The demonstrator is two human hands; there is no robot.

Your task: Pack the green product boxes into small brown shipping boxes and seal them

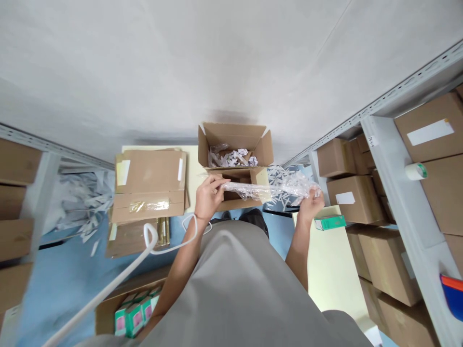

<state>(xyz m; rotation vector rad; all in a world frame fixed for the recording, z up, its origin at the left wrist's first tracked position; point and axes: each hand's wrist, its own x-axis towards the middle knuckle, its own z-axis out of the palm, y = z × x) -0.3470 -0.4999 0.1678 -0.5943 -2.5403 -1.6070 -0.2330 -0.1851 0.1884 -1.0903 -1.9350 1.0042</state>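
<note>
Left grip point(210, 196) is pinched, thumb against fingers, on one end of a clear plastic film point(255, 191), and the right grip point(311, 203) is closed on the bunched other end. Pulled out long between them, the film hangs above a nearer open carton point(231, 204), in front of the person's body. Just beyond that stands a farther open carton point(235, 129), with crumpled paper point(238, 157) inside. White paper strips point(278, 185) lie loosely to the right, partly behind the film. Near the right grip, a green box point(330, 222) rests at the far end of a pale tabletop point(333, 274). Left of the two cartons lie flattened cardboard pieces point(152, 168), one with shiny tape across it. At lower left, several green-and-white boxes point(134, 319) sit in another carton point(102, 315), beneath a white tube point(104, 294).
</note>
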